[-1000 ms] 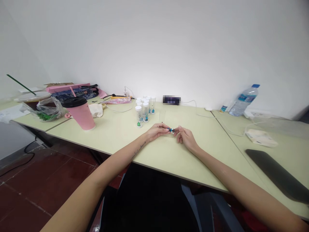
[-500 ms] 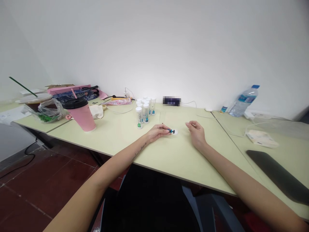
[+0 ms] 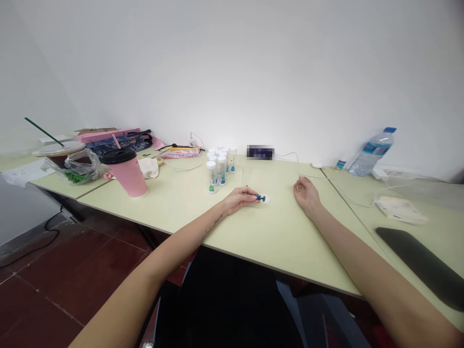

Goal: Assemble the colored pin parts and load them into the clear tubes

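My left hand rests on the pale green table, fingers pinched on a thin tool with a small blue tip. The tip touches a small white cap lying on the table. My right hand lies to the right, apart from the cap, fingers loosely curled and holding nothing that I can see. A cluster of several clear vials with white caps stands just beyond my left hand; some hold blue or green pieces.
A pink cup with a black lid and a plastic bag stand at the left. A water bottle lies back right, a white packet and a dark flat pad at the right. Cables run along the wall.
My right hand let go near the blue tip and moved right, away from the left hand. The white cap now lies on the table. My left hand has stayed in place.
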`<state>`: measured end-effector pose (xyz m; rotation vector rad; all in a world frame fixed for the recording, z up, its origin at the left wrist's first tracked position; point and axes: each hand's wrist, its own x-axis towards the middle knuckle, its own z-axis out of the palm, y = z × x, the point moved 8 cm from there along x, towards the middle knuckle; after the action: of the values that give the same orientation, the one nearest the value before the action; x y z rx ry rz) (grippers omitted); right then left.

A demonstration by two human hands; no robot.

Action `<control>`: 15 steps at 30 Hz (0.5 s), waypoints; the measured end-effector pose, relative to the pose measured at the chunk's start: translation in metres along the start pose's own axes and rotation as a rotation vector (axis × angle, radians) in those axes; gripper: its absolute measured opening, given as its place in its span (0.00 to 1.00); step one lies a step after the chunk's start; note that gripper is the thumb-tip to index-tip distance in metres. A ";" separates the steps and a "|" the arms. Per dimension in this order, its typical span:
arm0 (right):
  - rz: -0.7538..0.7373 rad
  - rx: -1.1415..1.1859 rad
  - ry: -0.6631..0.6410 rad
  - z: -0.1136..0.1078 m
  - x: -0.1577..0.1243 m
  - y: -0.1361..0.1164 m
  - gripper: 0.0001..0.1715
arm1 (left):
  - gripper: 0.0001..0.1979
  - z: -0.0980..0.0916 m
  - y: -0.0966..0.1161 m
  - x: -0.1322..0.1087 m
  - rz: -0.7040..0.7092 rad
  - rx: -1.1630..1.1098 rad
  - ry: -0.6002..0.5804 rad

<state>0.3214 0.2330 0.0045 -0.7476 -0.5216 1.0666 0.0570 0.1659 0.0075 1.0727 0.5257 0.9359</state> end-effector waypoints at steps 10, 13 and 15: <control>0.043 0.155 0.061 -0.001 0.010 0.005 0.14 | 0.11 0.001 0.000 -0.001 -0.014 0.000 0.010; 0.068 0.180 0.087 -0.003 0.008 0.005 0.13 | 0.10 0.002 0.002 -0.002 -0.014 -0.004 0.016; 0.088 0.190 0.103 -0.003 0.007 0.005 0.12 | 0.10 0.002 0.003 -0.003 -0.012 -0.006 0.019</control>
<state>0.3230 0.2399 -0.0013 -0.6584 -0.2966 1.1353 0.0563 0.1628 0.0106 1.0546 0.5442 0.9372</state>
